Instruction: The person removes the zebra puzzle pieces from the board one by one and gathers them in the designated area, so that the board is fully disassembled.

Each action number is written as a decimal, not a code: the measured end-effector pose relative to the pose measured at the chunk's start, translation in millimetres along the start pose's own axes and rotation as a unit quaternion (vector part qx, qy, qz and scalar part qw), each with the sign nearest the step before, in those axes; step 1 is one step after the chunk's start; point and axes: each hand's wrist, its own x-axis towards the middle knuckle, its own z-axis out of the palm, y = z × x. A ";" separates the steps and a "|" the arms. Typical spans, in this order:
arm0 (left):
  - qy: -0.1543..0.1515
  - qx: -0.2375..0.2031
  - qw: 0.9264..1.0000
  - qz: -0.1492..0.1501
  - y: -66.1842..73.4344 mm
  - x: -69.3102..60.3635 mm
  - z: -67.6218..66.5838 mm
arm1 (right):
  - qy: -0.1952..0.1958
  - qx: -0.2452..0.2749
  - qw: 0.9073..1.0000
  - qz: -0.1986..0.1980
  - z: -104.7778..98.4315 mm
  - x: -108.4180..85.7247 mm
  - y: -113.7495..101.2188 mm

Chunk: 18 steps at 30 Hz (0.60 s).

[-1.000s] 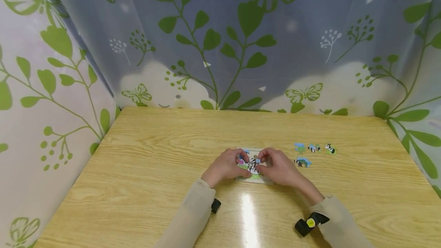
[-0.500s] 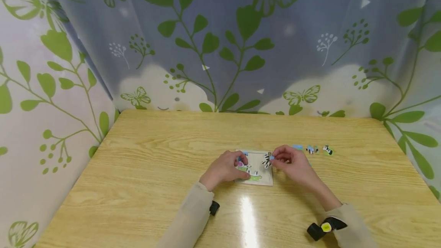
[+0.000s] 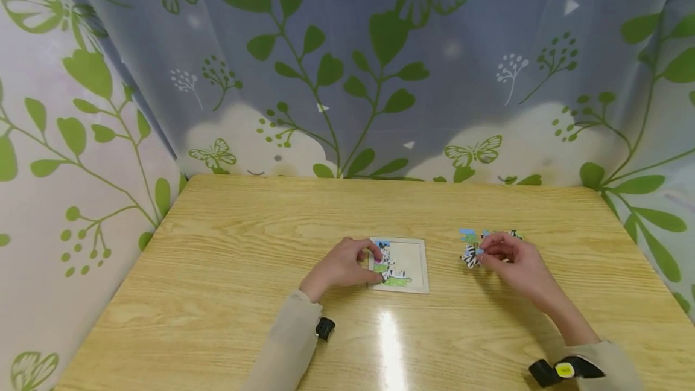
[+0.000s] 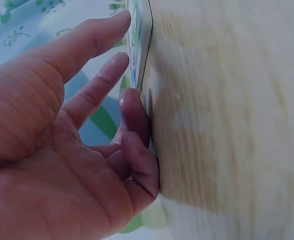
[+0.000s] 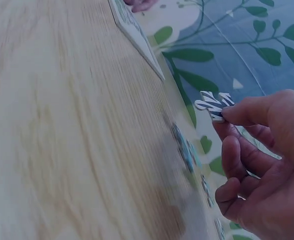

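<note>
My right hand (image 3: 516, 264) pinches a black-and-white striped jigsaw piece (image 3: 470, 256) between thumb and fingertips, raised above the table on the right. In the right wrist view that striped piece (image 5: 214, 105) shows clear of the wood. My left hand (image 3: 343, 264) rests at the left side of the square puzzle board (image 3: 415, 265), its thumb and fingertips touching the left part. Fitted zebra pieces (image 3: 399, 280) fill the board's left side and lower edge; its pale base shows elsewhere. The left wrist view has the left hand (image 4: 71, 125) with thumb and index finger extended, other fingers bent.
Loose jigsaw pieces (image 3: 467, 235) lie on the table behind the right hand, partly hidden by it. Several thin pieces (image 5: 183, 147) show edge-on in the right wrist view. A patterned curtain (image 3: 326, 77) stands along the table's (image 3: 260, 228) back edge.
My right hand has lifted the striped piece off the board and carried it right, toward the loose pieces. The left hand has shifted slightly left, still at the board.
</note>
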 end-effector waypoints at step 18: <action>-0.003 -0.001 1.000 -0.030 2.9 -0.9 -0.3 | 0.007 -0.107 0.994 0.004 -30.4 -3.3 27.7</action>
